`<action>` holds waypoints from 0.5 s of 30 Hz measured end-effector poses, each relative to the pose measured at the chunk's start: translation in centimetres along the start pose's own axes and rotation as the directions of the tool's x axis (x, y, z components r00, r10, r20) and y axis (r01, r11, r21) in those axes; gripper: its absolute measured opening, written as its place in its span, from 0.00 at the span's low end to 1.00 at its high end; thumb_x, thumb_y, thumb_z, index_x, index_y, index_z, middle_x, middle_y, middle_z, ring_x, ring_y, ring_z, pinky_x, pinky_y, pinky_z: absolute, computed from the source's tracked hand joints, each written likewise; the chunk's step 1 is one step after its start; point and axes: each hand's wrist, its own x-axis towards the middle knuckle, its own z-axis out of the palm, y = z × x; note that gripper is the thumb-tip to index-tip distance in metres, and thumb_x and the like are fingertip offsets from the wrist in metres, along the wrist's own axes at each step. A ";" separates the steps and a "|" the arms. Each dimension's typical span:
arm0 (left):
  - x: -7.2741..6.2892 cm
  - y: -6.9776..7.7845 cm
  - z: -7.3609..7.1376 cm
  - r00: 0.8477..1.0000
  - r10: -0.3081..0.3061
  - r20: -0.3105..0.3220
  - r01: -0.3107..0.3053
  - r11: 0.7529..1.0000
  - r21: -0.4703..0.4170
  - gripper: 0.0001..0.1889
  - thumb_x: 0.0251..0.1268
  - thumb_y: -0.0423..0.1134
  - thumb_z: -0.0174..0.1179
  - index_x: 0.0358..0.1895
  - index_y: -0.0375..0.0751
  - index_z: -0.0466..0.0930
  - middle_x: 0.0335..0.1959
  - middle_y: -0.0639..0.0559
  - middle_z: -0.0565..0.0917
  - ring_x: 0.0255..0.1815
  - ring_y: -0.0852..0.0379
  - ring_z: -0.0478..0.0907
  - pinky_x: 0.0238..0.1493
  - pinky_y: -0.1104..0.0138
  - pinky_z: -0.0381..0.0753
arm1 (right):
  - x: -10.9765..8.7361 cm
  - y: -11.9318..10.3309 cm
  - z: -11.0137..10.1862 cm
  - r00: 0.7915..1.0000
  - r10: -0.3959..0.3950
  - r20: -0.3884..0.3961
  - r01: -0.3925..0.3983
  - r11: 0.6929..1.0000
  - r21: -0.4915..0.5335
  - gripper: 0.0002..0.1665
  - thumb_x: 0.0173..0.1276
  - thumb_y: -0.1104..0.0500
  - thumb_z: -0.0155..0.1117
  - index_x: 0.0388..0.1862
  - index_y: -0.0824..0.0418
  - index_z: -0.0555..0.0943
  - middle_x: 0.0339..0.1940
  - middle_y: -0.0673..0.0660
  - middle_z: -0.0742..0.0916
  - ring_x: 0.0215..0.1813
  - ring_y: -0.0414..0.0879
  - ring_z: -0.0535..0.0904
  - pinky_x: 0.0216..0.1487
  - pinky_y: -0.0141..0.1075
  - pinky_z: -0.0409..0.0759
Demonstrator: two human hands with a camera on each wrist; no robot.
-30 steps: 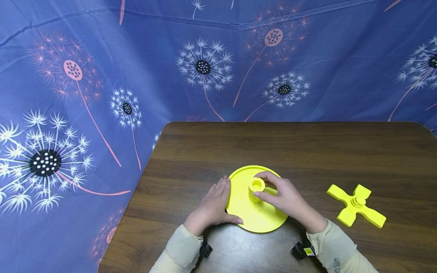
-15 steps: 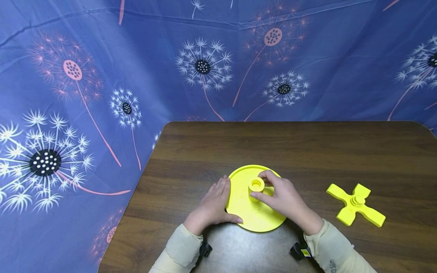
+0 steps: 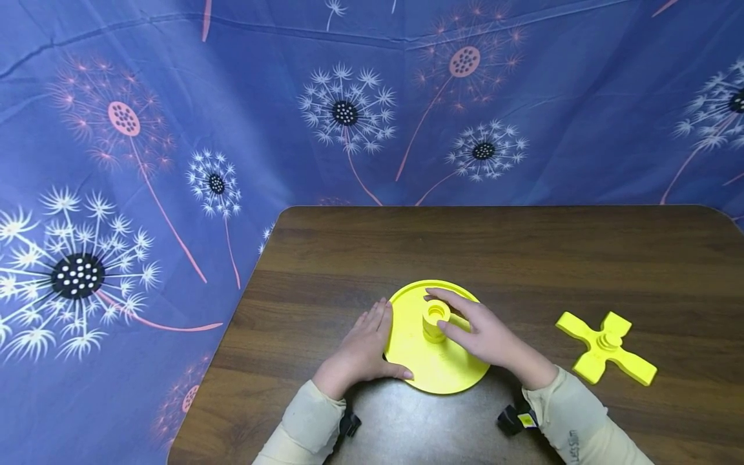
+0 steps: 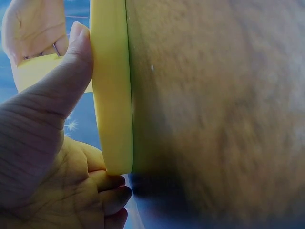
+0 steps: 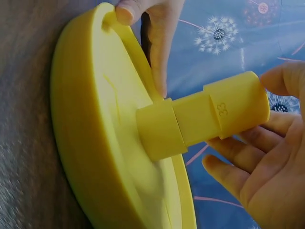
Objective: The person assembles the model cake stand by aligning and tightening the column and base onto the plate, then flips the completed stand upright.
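Observation:
A round yellow base with a raised rim (image 3: pixel 436 374) lies flat on the table. My left hand (image 3: pixel 359 352) holds its left edge, thumb on the rim and fingers along the side. From the base's middle rises a stepped yellow post (image 3: pixel 433 332), upright, with a round hollow in its top. The right wrist view shows the post's narrower middle and wider upper part (image 5: pixel 238 102), marked with small raised characters. My right hand (image 3: pixel 485 330) holds that upper part between thumb and fingers. The left wrist view shows the base's side wall (image 4: pixel 112 95) and my thumb against it.
A yellow four-armed cross piece with a threaded stub (image 3: pixel 607 345) lies on the right of the brown wooden table (image 3: pixel 523 245). A blue cloth printed with dandelions (image 3: pixel 261 97) hangs behind and to the left.
My right thumb and fingers have shifted around the post's upper part, the fingers now reaching further over its far side. My left hand and the base stay in place.

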 end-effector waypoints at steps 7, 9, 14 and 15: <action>0.1 0.0 0.0 1.000 0.002 0.000 -0.002 1.000 0.000 0.68 0.44 0.70 0.68 0.78 0.32 0.39 0.79 0.39 0.42 0.79 0.48 0.40 0.76 0.55 0.47 | 0.1 0.3 -0.4 1.000 0.018 0.008 -0.018 1.000 -0.008 0.26 0.70 0.55 0.64 0.65 0.61 0.75 0.62 0.51 0.80 0.65 0.48 0.73 0.63 0.50 0.73; 0.1 -0.1 0.1 1.000 0.004 -0.003 -0.004 1.000 0.000 0.68 0.44 0.70 0.68 0.77 0.32 0.39 0.79 0.39 0.43 0.79 0.47 0.41 0.76 0.55 0.47 | 0.0 0.3 -0.4 1.000 0.027 -0.007 -0.027 1.000 -0.006 0.26 0.68 0.55 0.66 0.63 0.60 0.76 0.60 0.51 0.81 0.63 0.47 0.75 0.62 0.50 0.74; 0.1 -0.1 0.2 1.000 0.006 -0.006 -0.006 1.000 0.002 0.68 0.44 0.71 0.68 0.78 0.32 0.39 0.79 0.39 0.43 0.79 0.47 0.41 0.76 0.55 0.48 | 0.0 0.2 -0.2 0.998 0.050 -0.047 -0.051 0.999 0.000 0.26 0.65 0.53 0.70 0.60 0.59 0.78 0.55 0.52 0.84 0.58 0.48 0.79 0.60 0.50 0.76; 0.1 -0.1 0.2 1.000 0.006 -0.006 -0.006 1.000 0.004 0.68 0.44 0.71 0.68 0.78 0.32 0.39 0.79 0.39 0.43 0.79 0.47 0.41 0.76 0.55 0.47 | 0.0 0.2 -0.2 0.997 0.057 -0.054 -0.057 0.998 -0.002 0.26 0.64 0.53 0.70 0.59 0.60 0.78 0.55 0.52 0.84 0.58 0.48 0.79 0.59 0.51 0.76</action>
